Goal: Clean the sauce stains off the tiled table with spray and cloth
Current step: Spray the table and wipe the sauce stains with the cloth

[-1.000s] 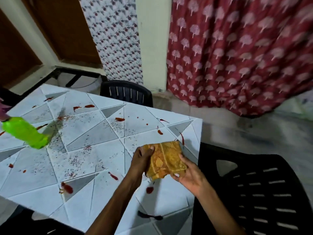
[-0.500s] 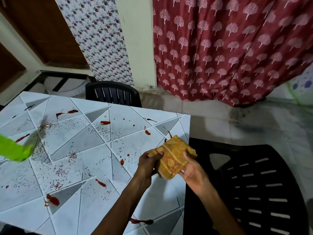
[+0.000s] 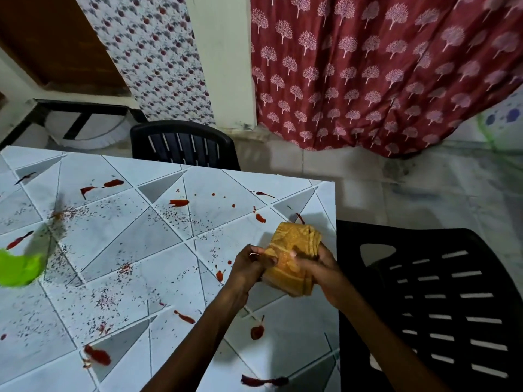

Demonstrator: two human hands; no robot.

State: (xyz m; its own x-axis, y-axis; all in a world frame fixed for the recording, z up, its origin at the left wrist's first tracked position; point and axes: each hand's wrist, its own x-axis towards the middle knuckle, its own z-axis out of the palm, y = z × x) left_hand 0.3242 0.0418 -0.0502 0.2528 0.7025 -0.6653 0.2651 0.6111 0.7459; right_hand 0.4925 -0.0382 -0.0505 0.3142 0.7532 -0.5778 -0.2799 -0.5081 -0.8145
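Observation:
A folded orange-yellow cloth is held above the right side of the tiled table. My left hand grips its left edge and my right hand grips its right side. Red sauce stains lie across the tiles, among them a smear toward the far side, a blob near the front and a drop under my left forearm. Fine dark specks cover the middle tiles. A bright green spray bottle shows at the left edge, cut off by the frame.
A black plastic chair stands at the table's far side. Another black slatted chair sits right against the table's right edge. A red patterned curtain hangs behind, with bare floor below it.
The view has swung right, so the green bottle slid toward the left edge. My hands have folded the cloth into a thicker bundle and lifted it off the table.

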